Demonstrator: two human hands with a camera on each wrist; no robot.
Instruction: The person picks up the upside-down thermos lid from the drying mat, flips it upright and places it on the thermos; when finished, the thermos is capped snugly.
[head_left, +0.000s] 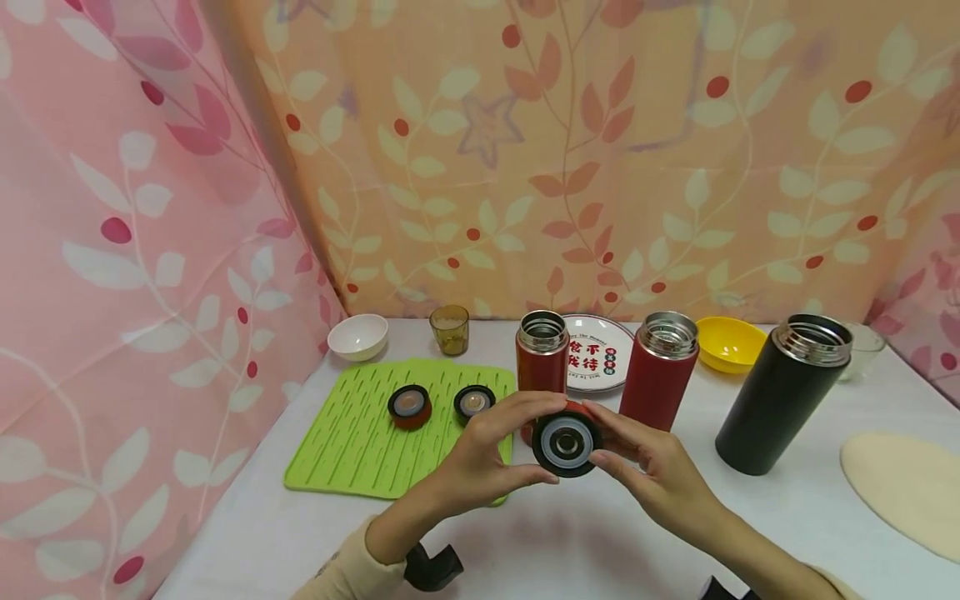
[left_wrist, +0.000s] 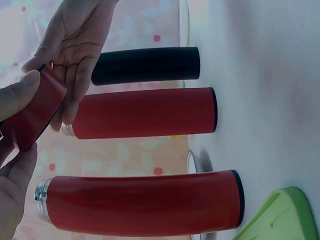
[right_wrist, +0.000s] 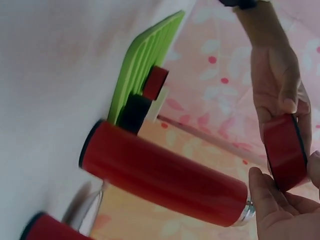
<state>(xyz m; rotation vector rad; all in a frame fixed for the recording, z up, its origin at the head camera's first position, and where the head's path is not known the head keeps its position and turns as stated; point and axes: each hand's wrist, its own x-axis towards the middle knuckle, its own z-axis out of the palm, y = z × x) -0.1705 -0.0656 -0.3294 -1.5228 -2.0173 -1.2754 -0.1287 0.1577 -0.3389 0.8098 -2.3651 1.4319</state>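
Above the table's front middle, a red bottle lid (head_left: 567, 443) is held up, its black rim and grey inner seal facing the head camera. My left hand (head_left: 480, 454) grips its left side between thumb and fingers. On the right side, my right hand (head_left: 663, 475) has its thumb and fingers around the lid's edge. Just behind the hands stand two open red thermos bottles, one (head_left: 543, 358) at the middle and another (head_left: 658, 371) to its right. An open black thermos (head_left: 780, 400) is farther right. All three show bare steel necks.
A green drying mat (head_left: 337, 450) at left carries a red lid (head_left: 409, 407) and a black lid (head_left: 474, 402). Behind are a white bowl (head_left: 358, 337), amber glass (head_left: 450, 330), printed plate (head_left: 600, 354), yellow bowl (head_left: 729, 344) and clear glass (head_left: 864, 350). A beige round mat (head_left: 907, 487) lies right.
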